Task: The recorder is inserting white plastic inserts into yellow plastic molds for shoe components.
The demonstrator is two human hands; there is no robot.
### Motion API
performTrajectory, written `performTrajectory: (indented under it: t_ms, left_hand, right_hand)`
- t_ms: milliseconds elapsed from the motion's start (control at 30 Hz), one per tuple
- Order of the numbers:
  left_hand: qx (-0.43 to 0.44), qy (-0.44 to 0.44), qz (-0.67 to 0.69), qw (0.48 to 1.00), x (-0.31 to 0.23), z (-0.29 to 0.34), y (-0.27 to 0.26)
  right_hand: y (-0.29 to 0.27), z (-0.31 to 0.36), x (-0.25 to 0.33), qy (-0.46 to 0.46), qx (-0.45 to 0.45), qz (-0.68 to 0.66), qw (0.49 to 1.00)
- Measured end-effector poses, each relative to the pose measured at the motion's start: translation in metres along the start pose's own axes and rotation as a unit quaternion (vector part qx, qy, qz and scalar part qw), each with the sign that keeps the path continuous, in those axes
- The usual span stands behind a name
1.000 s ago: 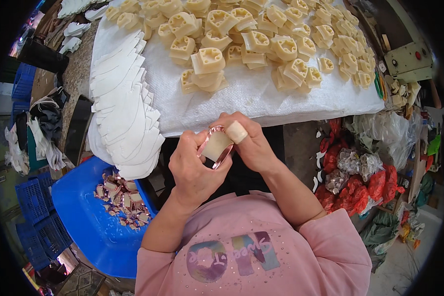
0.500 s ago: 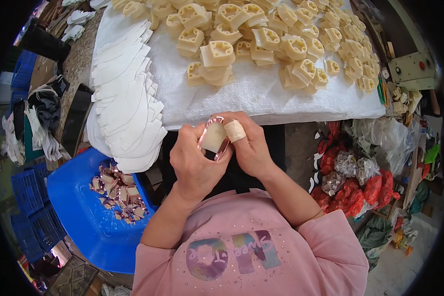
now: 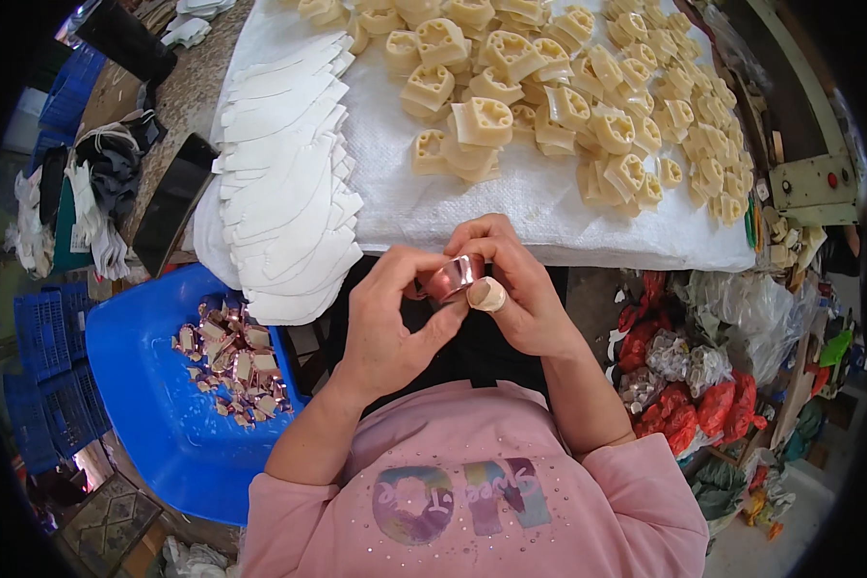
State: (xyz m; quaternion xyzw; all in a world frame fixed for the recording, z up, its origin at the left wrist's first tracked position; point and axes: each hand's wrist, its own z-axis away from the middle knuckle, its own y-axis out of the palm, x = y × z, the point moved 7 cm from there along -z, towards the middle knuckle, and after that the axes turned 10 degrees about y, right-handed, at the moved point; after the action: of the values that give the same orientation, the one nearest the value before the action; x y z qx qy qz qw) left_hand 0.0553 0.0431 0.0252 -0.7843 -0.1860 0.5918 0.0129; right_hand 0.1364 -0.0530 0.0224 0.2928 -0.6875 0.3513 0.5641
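Note:
Between both hands, just off the table's near edge, is a small shiny rose-pink metallic piece (image 3: pixel 452 278) with a curved outer wall. My left hand (image 3: pixel 387 308) grips it from the left, thumb below and fingers above. From the other side my right hand (image 3: pixel 520 289) pinches it; one digit wears a beige wrap of tape. Fingers cover part of the piece. To the left, a blue plastic tub (image 3: pixel 154 405) holds a heap of similar shiny pink pieces with cream faces (image 3: pixel 246 361).
Many cream moulded pieces (image 3: pixel 482 122) lie heaped on a white-covered table (image 3: pixel 395 207). Overlapping white sheets (image 3: pixel 284 193) line its left side. A dark flat panel (image 3: pixel 173 204) leans at the left. Red plastic bags (image 3: pixel 679 419) and clear plastic (image 3: pixel 751 313) lie at right.
The pink piece has turned in my fingers: its cream face showed before, and now its shiny outer wall does. Both hands sit slightly further right in the picture, and the whole view has shifted.

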Motion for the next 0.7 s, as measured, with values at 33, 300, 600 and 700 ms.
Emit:
performTrajectory:
  t_ms: [33, 300, 600, 700]
  left_hand:
    - [-0.046, -0.011, 0.030, 0.998, 0.004, 0.005, -0.003]
    - [-0.168, -0.035, 0.125, 0.977, 0.007, 0.039, -0.050]
    - [-0.420, -0.184, -0.191, 0.868, 0.045, 0.171, -0.186]
    - [-0.393, -0.210, -0.475, 0.758, 0.022, 0.174, -0.195]
  right_hand:
    - [0.002, -0.003, 0.009, -0.049, -0.014, 0.123, 0.991]
    - [0.031, -0.028, 0.032, -0.065, 0.038, 0.091, 0.993]
    - [0.056, -0.075, 0.028, -0.108, 0.012, 0.248, 0.963]
    - [0.064, -0.086, 0.029, -0.123, 0.008, 0.265, 0.956]
